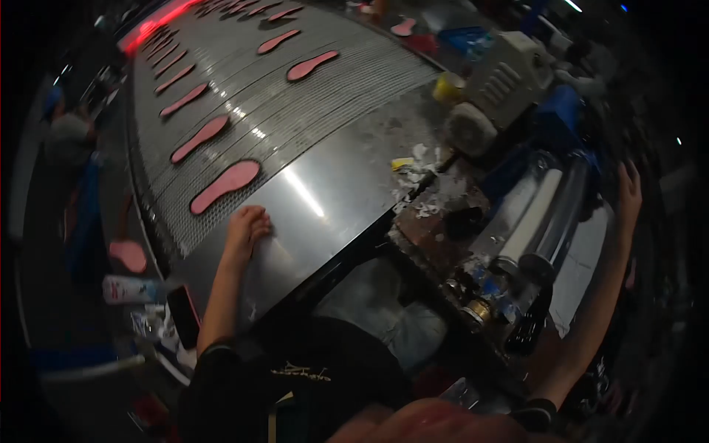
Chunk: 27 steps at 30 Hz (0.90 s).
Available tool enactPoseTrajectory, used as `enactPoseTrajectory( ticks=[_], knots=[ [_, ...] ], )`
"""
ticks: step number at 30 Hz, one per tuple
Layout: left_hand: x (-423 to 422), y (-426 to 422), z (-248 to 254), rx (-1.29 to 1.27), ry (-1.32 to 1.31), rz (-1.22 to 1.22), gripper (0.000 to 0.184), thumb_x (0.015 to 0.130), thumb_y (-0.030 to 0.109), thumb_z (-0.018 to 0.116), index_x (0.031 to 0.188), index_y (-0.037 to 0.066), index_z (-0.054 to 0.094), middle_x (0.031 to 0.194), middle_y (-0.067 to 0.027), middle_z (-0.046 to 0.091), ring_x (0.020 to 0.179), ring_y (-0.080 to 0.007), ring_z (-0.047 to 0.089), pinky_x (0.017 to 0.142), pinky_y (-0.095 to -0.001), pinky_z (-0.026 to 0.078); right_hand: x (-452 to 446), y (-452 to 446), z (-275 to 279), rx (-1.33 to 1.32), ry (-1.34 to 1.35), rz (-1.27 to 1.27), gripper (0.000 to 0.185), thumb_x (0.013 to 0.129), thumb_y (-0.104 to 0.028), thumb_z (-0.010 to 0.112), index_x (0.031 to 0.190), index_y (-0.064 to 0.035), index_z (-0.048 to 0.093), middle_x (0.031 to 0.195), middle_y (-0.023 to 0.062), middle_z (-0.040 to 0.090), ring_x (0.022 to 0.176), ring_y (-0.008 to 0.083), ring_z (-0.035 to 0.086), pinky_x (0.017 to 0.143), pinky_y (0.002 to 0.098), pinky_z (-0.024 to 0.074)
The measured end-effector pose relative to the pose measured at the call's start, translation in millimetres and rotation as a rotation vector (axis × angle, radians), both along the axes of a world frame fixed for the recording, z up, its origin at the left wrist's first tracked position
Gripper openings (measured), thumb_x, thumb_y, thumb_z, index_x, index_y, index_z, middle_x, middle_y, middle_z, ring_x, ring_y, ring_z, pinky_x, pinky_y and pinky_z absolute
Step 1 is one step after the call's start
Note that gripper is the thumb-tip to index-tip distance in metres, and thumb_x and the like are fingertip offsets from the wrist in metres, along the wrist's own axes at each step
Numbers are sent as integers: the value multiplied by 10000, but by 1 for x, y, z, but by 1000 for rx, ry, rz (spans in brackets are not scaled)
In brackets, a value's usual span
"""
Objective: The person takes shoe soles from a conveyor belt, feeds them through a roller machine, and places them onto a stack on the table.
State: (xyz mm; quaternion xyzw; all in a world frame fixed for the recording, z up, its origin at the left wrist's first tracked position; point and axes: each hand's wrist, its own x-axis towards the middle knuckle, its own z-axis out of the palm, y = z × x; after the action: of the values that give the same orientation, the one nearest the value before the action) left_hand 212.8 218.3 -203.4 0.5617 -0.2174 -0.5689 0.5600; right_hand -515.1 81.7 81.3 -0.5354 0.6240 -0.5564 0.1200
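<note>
My left hand (249, 227) is over the smooth metal plate (317, 214) at the near end of a mesh conveyor (244, 136). Its fingers are loosely bent and a little apart, with nothing visible in them. Just beyond the fingertips lies a pink insole (225, 186), flat on the mesh. Far out to the right, my right hand (630, 188) reaches past the roller machine (543, 214). Its fingers look stretched out, and I see nothing in them; the dark surroundings there are blurred.
Several pink insoles (201, 139) lie in rows along the conveyor toward a red light (148, 28). A grey motor housing (502, 77) stands at right, near white scraps (421, 170). At left are a white bottle (131, 289), a phone (183, 316) and another person (72, 129).
</note>
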Motion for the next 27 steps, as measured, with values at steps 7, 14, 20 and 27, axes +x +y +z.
enactPoseTrajectory(
  ticks=[7, 14, 20, 27],
  knots=[
    [-101, -44, 2, -225, -131, -321, 354, 998, 289, 547, 730, 60, 554, 514, 26, 416, 388, -74, 346, 382, -239, 274, 71, 8, 30, 131, 225, -101, 512, 821, -361, 759, 1183, -14, 652, 1125, 147, 683, 1027, 210, 645, 875, 320, 494],
    [-143, -52, -35, -426, -532, -534, 436, 960, 224, 592, 590, 19, 487, 513, 5, 447, 504, -64, 398, 469, -276, 308, 62, -2, 27, 6, 338, -152, 430, 810, -243, 771, 1149, -3, 661, 1069, 149, 699, 1006, 210, 660, 878, 309, 502],
    [-148, -44, -15, -488, -614, -569, 448, 963, 189, 578, 586, 24, 399, 526, 29, 382, 503, -60, 340, 456, -295, 269, 32, 34, 24, -542, -472, -71, 197, 904, -28, 617, 1099, -9, 634, 985, 98, 689, 877, 179, 675, 753, 284, 554],
    [-164, -43, -12, -515, -1267, -608, 374, 873, 348, 642, 639, 61, 589, 548, -96, 570, 493, -264, 567, 486, -381, 403, 69, 77, 21, -205, 355, -194, 529, 883, -446, 660, 1203, -27, 618, 1083, 153, 684, 941, 251, 672, 810, 349, 520]
  ],
)
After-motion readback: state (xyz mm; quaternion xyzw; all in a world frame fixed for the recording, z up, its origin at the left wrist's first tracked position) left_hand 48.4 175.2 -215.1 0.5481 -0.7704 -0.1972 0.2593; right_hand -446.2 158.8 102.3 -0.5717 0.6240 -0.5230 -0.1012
